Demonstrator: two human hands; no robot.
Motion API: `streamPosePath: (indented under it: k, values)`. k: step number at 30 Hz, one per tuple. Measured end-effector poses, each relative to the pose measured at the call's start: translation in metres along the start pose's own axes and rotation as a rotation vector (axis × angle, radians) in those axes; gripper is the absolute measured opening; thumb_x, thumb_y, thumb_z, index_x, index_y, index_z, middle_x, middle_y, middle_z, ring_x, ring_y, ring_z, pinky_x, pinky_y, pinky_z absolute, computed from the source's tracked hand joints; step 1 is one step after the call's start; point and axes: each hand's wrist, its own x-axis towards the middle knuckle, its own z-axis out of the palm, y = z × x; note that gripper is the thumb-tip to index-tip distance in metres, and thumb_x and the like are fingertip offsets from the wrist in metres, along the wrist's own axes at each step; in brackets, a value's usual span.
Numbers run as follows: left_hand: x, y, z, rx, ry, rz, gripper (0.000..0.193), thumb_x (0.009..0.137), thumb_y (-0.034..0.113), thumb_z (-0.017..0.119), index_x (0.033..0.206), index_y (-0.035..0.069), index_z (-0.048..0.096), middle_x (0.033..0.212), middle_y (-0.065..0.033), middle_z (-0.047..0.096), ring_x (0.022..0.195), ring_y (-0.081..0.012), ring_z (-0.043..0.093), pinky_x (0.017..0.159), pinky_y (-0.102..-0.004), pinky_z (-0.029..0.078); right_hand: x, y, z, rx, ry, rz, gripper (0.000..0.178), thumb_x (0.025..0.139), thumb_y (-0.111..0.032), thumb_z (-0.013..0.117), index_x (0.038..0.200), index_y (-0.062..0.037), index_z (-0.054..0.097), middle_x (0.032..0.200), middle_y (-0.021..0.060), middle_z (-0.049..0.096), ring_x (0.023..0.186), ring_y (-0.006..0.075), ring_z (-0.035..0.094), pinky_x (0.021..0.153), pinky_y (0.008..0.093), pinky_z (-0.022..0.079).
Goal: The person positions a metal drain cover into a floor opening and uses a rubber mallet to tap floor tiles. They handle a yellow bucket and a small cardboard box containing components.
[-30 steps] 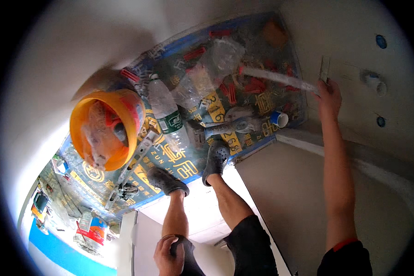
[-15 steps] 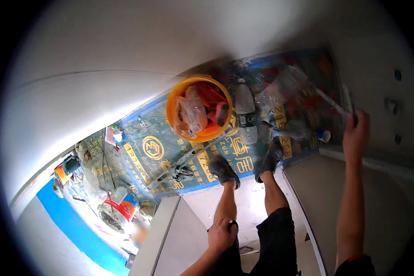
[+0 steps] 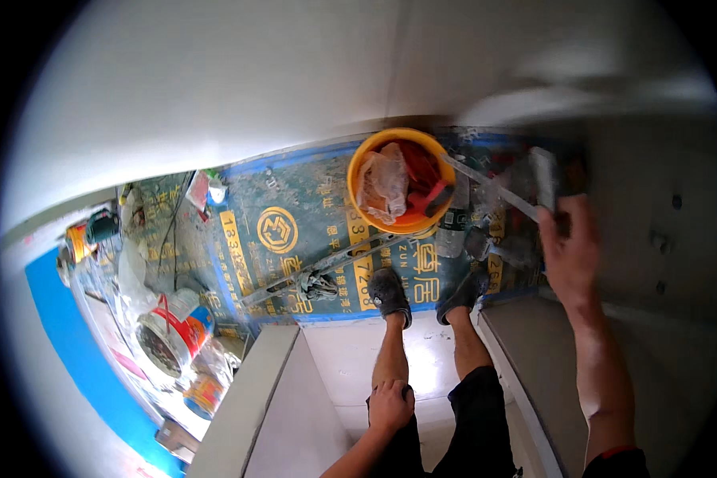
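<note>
My right hand (image 3: pixel 570 247) is closed around a tool with a long, pale, straight strip (image 3: pixel 494 189) and a shorter whitish piece (image 3: pixel 543 179); blur hides its exact kind. In view, the strip's far end meets the right rim of a yellow bucket (image 3: pixel 358 203); whether they touch I cannot tell. Inside the bucket lie a crumpled clear plastic bag (image 3: pixel 384 183) and red items, one with a dark end. My left hand (image 3: pixel 392 405) rests over my left knee, fingers laid on it, holding nothing visible. A clear plastic bottle (image 3: pixel 452 231) is partly hidden behind the bucket.
Printed green floor covering (image 3: pixel 311 183) runs along a white wall (image 3: pixel 215 95). A long metal bar (image 3: pixel 334 263) and a grey crumpled rag (image 3: pixel 319 285) lie near my feet. To the left stand a red-and-blue pail (image 3: pixel 187 331) and assorted clutter. A white ledge (image 3: pixel 422 342) is below me.
My right hand has moved left, bringing the strip toward the bucket. The whole view has shifted, so the bucket appears farther right and overlaps the bottle. My left hand stays on the knee.
</note>
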Motion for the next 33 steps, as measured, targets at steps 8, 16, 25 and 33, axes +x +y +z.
streamPosePath:
  k: [8, 16, 25, 33]
  values:
    - [-0.014, -0.013, 0.0, -0.139, 0.102, -0.086, 0.02, 0.082, 0.023, 0.061, 0.089, 0.005, 0.065, 0.094, -0.0169, 0.063, 0.091, -0.0358, 0.061, 0.082, -0.0478, 0.047, 0.044, 0.017, 0.156, -0.318, -0.061, -0.175, 0.022, 0.089, -0.014, 0.06, 0.103, 0.0004, 0.05, 0.099, 0.0201, 0.055, 0.092, 0.0403, 0.058, 0.079, 0.047, 0.047]
    - [-0.032, -0.022, 0.012, -0.251, 0.213, -0.232, 0.02, 0.084, 0.023, 0.058, 0.087, 0.004, 0.064, 0.094, -0.0147, 0.063, 0.096, -0.0324, 0.061, 0.077, -0.046, 0.048, 0.072, 0.056, 0.181, -0.371, -0.113, -0.223, 0.027, 0.091, -0.016, 0.058, 0.104, 0.0071, 0.055, 0.098, 0.0273, 0.06, 0.094, 0.0443, 0.058, 0.081, 0.0497, 0.045]
    - [-0.073, 0.0, 0.029, -0.434, 0.537, -0.455, 0.026, 0.086, 0.026, 0.057, 0.099, 0.004, 0.061, 0.102, -0.0168, 0.062, 0.1, -0.0341, 0.059, 0.085, -0.0474, 0.047, 0.042, 0.058, 0.141, -0.023, -0.516, 0.379, 0.049, 0.096, -0.043, 0.055, 0.105, 0.0054, 0.056, 0.096, 0.0147, 0.061, 0.081, 0.0245, 0.06, 0.073, 0.0379, 0.05]
    - [-0.255, 0.004, 0.027, -0.909, 0.485, -0.846, 0.034, 0.087, 0.031, 0.054, 0.109, 0.006, 0.061, 0.117, -0.0169, 0.062, 0.111, -0.0362, 0.058, 0.093, -0.0489, 0.047, -0.093, -0.029, -0.028, 0.073, -1.41, 0.352, 0.027, 0.093, -0.023, 0.062, 0.11, -0.0018, 0.059, 0.091, 0.0051, 0.062, 0.079, 0.0176, 0.065, 0.064, 0.0316, 0.053]
